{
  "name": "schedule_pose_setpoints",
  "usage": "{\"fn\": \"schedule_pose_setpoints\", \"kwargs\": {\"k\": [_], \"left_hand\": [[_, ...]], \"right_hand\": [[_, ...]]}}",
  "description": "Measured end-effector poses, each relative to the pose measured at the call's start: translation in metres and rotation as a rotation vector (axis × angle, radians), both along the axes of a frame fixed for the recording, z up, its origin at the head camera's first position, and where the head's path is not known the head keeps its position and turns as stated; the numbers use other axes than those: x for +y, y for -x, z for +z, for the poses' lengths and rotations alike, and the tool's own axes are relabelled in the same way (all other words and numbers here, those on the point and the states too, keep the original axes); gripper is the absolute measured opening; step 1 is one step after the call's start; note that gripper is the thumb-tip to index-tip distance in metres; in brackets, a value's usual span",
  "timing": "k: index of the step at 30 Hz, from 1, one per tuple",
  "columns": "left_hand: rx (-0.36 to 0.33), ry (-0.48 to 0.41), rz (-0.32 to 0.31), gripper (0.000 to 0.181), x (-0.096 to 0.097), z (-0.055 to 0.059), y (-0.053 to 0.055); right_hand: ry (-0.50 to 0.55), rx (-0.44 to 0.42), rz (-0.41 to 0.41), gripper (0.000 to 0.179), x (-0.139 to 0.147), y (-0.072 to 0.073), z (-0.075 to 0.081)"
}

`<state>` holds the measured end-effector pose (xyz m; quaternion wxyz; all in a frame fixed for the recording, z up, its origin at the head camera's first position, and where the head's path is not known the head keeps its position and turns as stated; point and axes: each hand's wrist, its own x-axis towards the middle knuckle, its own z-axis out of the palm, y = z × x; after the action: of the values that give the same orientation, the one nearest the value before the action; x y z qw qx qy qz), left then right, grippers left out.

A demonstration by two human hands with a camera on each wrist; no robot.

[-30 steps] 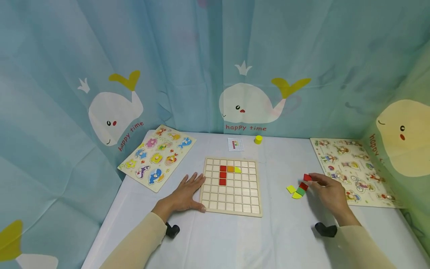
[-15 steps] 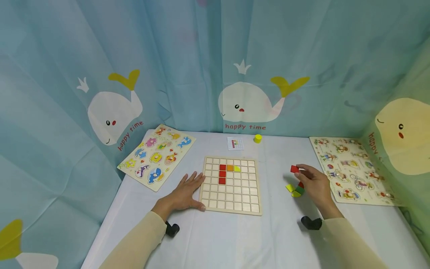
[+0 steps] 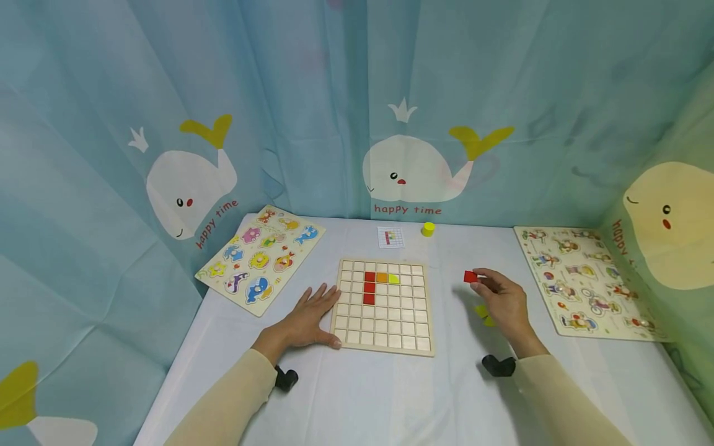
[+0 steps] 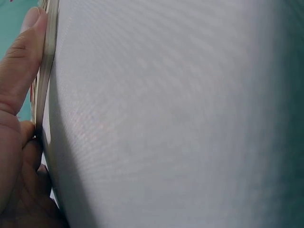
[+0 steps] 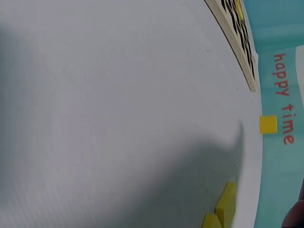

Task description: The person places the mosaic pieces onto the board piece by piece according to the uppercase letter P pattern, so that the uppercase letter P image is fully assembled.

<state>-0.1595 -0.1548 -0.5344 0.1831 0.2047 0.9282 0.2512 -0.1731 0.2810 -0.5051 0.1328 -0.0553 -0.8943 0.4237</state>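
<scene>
Between thumb and fingertips my right hand (image 3: 504, 305) pinches a red square tile (image 3: 470, 277), held above the cloth to the right of the board. Below that hand lie yellow tiles (image 3: 483, 313); the hand hides the other loose tiles. My left hand (image 3: 305, 322) rests flat with spread fingers along the left edge of the wooden grid board (image 3: 390, 354). Its thumb (image 4: 23, 59) lies against the board's side in the left wrist view. Set in the grid are a column of red tiles (image 3: 369, 288), an orange tile (image 3: 382, 277) and a yellow tile (image 3: 393, 279).
A small pattern card (image 3: 390, 238) and a yellow cylinder (image 3: 427, 229) stand behind the board. One picture puzzle board (image 3: 261, 260) lies at the back left, another (image 3: 586, 282) at the right. A patterned curtain (image 3: 312, 111) encloses the table's far side.
My right hand has lifted the red tile and carried it leftward, away from the loose tiles toward the board. The left hand stays in place on the board.
</scene>
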Motion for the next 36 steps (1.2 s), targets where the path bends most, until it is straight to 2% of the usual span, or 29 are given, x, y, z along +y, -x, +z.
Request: {"fn": "schedule_pose_setpoints", "kwargs": {"k": [11, 20, 36], "left_hand": [[-0.006, -0.031, -0.004, 0.124, -0.001, 0.000, 0.000], [-0.010, -0.005, -0.001, 0.124, 0.000, 0.002, 0.000], [0.000, -0.003, 0.004, 0.122, 0.000, 0.002, -0.001]], "right_hand": [[-0.005, -0.014, 0.027, 0.031, -0.020, 0.002, 0.001], [0.010, -0.017, 0.076, 0.032, -0.038, 0.002, 0.000], [0.048, -0.093, 0.136, 0.033, -0.067, 0.003, -0.002]]}}
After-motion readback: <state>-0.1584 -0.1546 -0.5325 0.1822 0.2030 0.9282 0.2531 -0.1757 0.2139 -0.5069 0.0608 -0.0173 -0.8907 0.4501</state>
